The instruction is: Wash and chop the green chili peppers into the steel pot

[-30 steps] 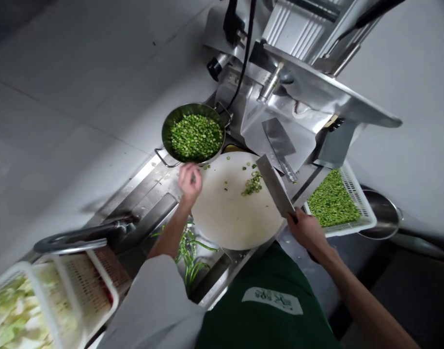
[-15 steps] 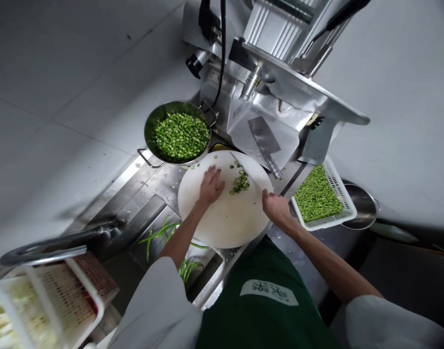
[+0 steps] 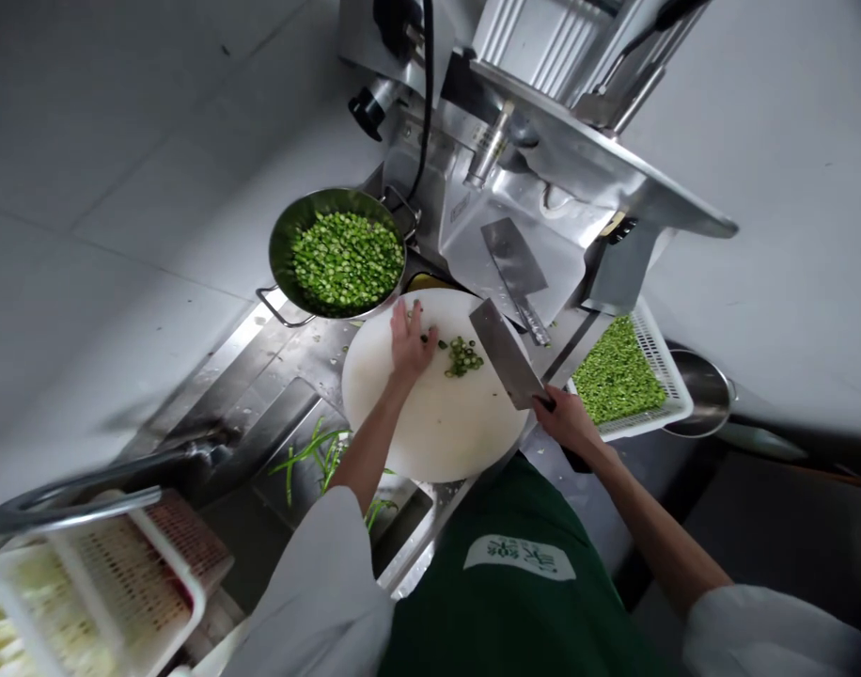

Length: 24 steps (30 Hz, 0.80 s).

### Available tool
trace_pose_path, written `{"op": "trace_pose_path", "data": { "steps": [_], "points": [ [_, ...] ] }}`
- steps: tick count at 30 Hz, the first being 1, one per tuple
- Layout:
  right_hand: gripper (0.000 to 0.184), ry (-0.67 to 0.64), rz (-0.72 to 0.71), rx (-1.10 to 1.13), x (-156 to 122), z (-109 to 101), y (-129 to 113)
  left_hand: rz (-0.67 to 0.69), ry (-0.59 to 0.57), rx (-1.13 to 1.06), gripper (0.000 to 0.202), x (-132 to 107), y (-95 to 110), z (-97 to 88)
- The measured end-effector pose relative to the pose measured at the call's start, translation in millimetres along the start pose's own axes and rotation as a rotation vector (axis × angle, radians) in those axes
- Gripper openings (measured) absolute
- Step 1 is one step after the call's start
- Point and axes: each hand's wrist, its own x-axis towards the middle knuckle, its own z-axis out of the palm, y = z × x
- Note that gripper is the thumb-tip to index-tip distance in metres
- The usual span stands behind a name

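Note:
My right hand (image 3: 566, 419) grips the handle of a cleaver (image 3: 507, 355), its broad blade tilted face-up over the right edge of the round white chopping board (image 3: 437, 432). My left hand (image 3: 411, 344) rests at the board's upper left with fingers spread, a few green bits by its fingertips. Between hand and blade lies a small pile of sliced green chili rings (image 3: 463, 357). Beyond the board's left rim, a two-handled metal pot (image 3: 279, 246) holds many cut green rings (image 3: 347, 261).
A second cleaver (image 3: 513, 256) lies on the metal slicing machine (image 3: 600, 174) behind the board. At right stands a white basket (image 3: 674, 385) of chopped greens beside a metal pot (image 3: 705, 395). Long green chilies (image 3: 310, 456) lie in the sink at left, near a crate (image 3: 169, 602).
The cleaver has turned from edge-on to showing its flat face and moved right, off the chili rings. My left hand has shifted slightly up the board. The pile is more gathered.

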Motion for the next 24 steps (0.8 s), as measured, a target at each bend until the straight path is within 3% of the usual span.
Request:
{"op": "trace_pose_path", "data": {
  "steps": [3, 5, 7, 9, 13, 18, 21, 24],
  "points": [
    [0.037, -0.054, 0.072, 0.328, -2, 6, 20, 0.119, -0.132, -0.026, 0.07, 24, -8, -3.1],
    [0.041, -0.066, 0.101, 0.417, -6, 12, 27, 0.253, -0.266, -0.067, 0.067, 28, -9, -5.4],
    [0.042, -0.075, 0.116, 0.452, -8, 20, 28, 0.383, -0.374, -0.119, 0.064, 16, -3, -6.3],
    [0.042, -0.092, 0.127, 0.48, -10, 31, 24, 0.433, -0.395, -0.153, 0.063, -7, 12, -3.5],
    [0.037, -0.114, 0.141, 0.519, -8, 59, -3, 0.244, -0.186, -0.124, 0.069, -51, 58, 19.4],
    [0.021, -0.158, 0.086, 0.337, -12, 81, -51, -0.061, 0.069, -0.181, 0.067, -65, 99, 46.1],
    [0.015, -0.107, -0.088, -0.035, -22, 74, -72, -0.238, 0.221, -0.385, 0.063, -67, 113, 35.9],
    [0.023, -0.147, -0.314, -0.36, -37, 57, -87, -0.503, 0.479, -0.795, 0.062, -69, 128, 12.8]
  ]
}}
